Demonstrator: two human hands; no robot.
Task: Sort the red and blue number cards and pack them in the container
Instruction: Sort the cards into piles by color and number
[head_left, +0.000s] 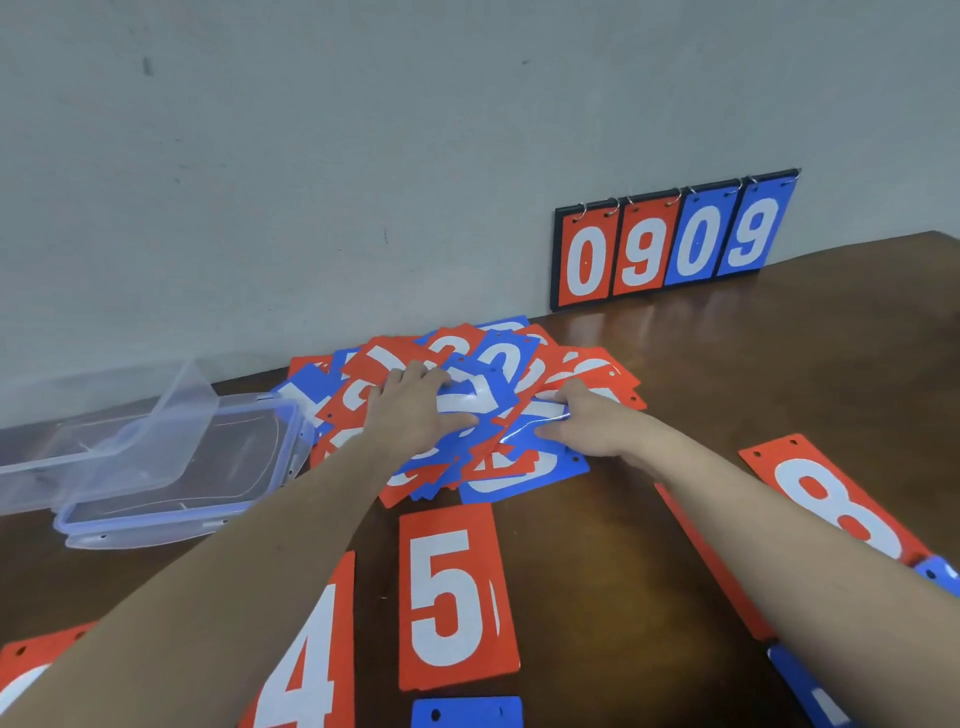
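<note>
Forearms outstretched, left hand (415, 402), right hand (587, 423) on card pile (550, 364)

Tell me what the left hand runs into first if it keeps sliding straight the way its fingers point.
The left hand points up and right across the card pile. Its fingertips already lie on a blue card, so more overlapping cards come first, probably the blue one with the white numeral. Depth is hard to judge.
</note>
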